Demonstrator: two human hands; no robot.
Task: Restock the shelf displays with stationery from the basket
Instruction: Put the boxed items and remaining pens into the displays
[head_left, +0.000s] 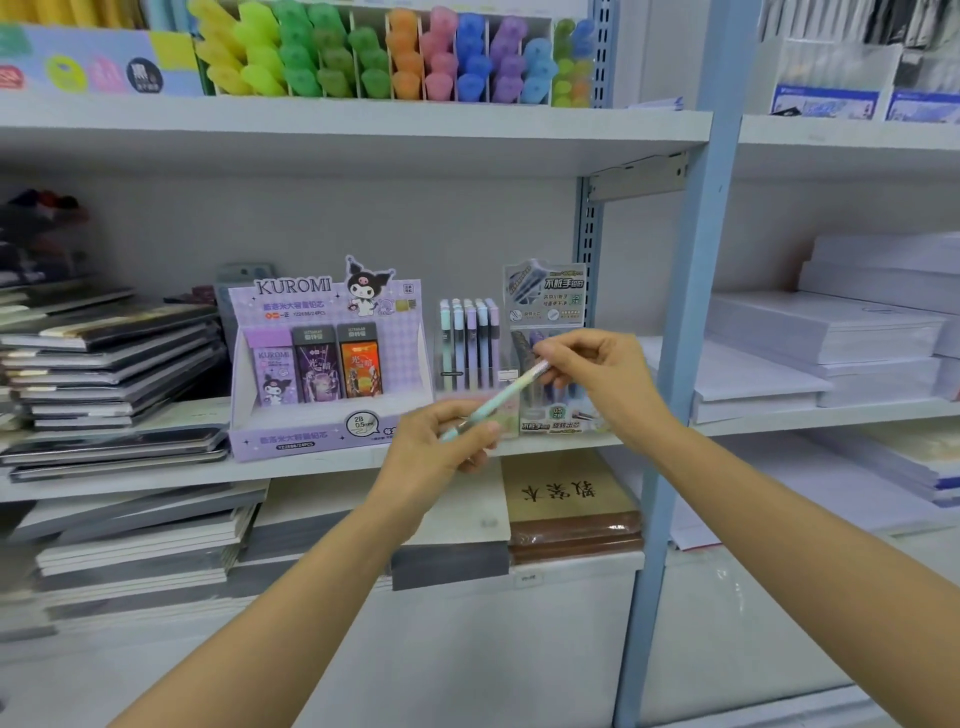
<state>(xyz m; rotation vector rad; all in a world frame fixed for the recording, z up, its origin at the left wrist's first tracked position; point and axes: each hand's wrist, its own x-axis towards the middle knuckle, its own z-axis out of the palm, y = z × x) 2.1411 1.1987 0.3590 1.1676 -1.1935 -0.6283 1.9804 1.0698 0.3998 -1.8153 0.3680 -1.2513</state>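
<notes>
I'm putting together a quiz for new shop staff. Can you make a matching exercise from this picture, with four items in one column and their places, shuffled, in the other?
Items
1. pastel pen
2. Kuromi display box
3. highlighters
4. brown notebook stack

Places
A. top shelf
B. lower shelf
C. pinched between left hand and right hand
D. middle shelf, left of the pen rack

Pairs: 1-C, 2-D, 3-A, 4-B

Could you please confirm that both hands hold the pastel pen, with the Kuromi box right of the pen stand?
No: the head view shows the Kuromi box left of the pen stand; the left hand and right hand do hold the pastel pen.
</notes>
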